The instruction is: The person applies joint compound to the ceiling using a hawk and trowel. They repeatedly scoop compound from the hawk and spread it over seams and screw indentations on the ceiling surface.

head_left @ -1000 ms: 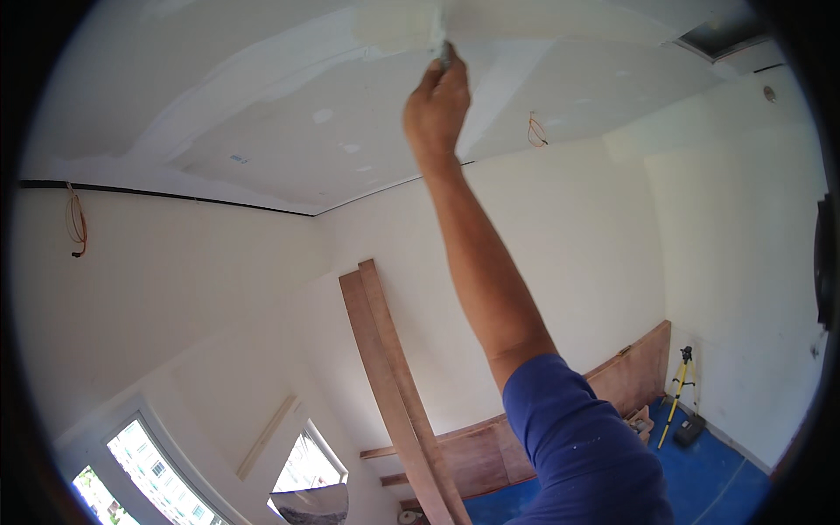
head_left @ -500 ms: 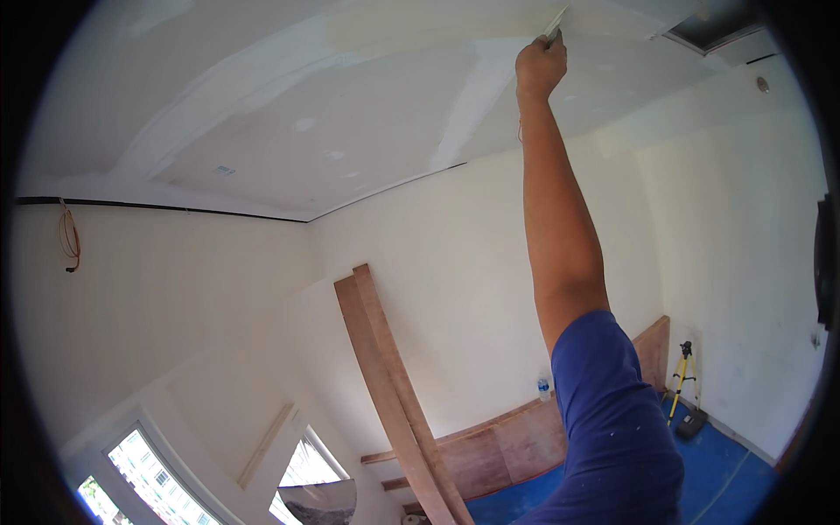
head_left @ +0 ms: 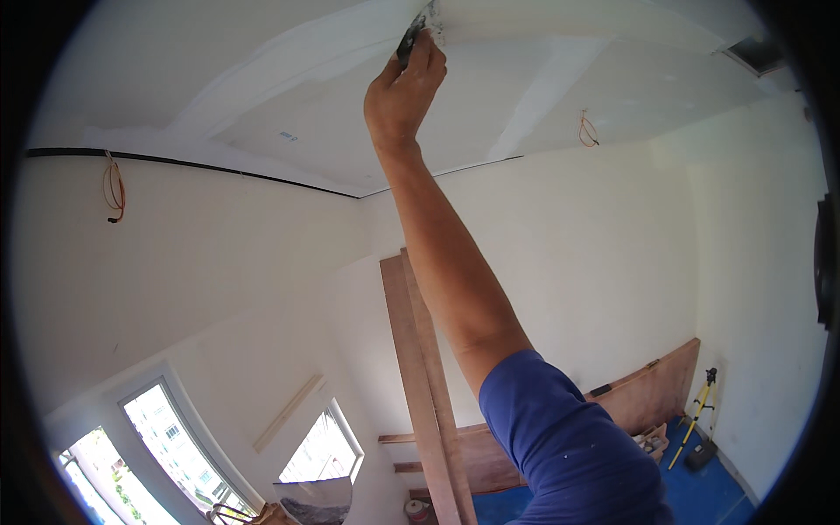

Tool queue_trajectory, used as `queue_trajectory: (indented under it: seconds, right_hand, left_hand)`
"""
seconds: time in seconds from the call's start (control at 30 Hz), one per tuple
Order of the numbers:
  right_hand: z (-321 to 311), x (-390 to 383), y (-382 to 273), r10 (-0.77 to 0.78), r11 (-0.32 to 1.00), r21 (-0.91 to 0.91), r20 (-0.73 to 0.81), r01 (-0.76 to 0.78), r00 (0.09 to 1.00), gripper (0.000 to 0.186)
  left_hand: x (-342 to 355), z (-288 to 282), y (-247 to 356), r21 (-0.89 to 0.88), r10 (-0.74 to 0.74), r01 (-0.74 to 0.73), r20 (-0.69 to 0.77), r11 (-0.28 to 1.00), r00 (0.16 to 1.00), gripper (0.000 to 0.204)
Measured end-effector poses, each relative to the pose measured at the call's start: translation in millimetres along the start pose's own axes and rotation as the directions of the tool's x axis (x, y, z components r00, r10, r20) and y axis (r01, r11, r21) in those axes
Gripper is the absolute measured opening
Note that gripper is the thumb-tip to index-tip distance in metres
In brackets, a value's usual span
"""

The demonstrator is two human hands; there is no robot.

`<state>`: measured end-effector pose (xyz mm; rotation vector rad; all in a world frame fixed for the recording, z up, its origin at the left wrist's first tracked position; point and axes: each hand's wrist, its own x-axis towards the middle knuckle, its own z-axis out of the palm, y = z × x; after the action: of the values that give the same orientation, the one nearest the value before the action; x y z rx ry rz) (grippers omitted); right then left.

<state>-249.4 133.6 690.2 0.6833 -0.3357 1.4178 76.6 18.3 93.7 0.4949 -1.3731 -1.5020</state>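
My right hand point(head_left: 405, 92) is raised high at the top middle of the view, closed on a dark-bladed putty knife point(head_left: 409, 44) held up against the white ceiling point(head_left: 315, 79). The ceiling shows pale patches and bands of filler, with a speckled dark smudge just beside the blade. My bare forearm and blue sleeve run down to the lower right. My left hand is out of view.
Long wooden boards point(head_left: 402, 332) lean upright, with wooden panels point(head_left: 643, 385) along the wall. Windows point(head_left: 162, 437) are at lower left, a yellow tripod point(head_left: 696, 411) and black case at lower right on blue flooring point(head_left: 726, 486). Orange cable loops point(head_left: 114, 192) hang high.
My right hand and the knife swung right along the ceiling half a second ago and are now back left of where they began. The view has shifted slightly.
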Motion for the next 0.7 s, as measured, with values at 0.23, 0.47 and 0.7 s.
queue_trajectory:
  seconds: [0.23, 0.47, 0.7]
  right_hand:
    - [-38, -18, -11, 0.073, 0.997, -0.047, 0.242, -0.063, 0.968, 0.038]
    - [-123, 94, 47, -0.032, 0.983, -0.182, -0.098, 0.014, 0.995, 0.036]
    - [-187, 197, 104, -0.103, 0.931, -0.365, -0.231, 0.012, 0.968, 0.039]
  left_hand:
    - [0, -1, 3, 0.062, 0.027, -0.026, -0.016, 0.998, 1.0, 0.037]
    - [10, 0, 10, 0.135, -0.107, 0.093, 0.102, 0.987, 0.989, 0.035]
    - [25, 1, -6, 0.066, -0.056, 0.043, 0.204, 0.997, 0.977, 0.041]
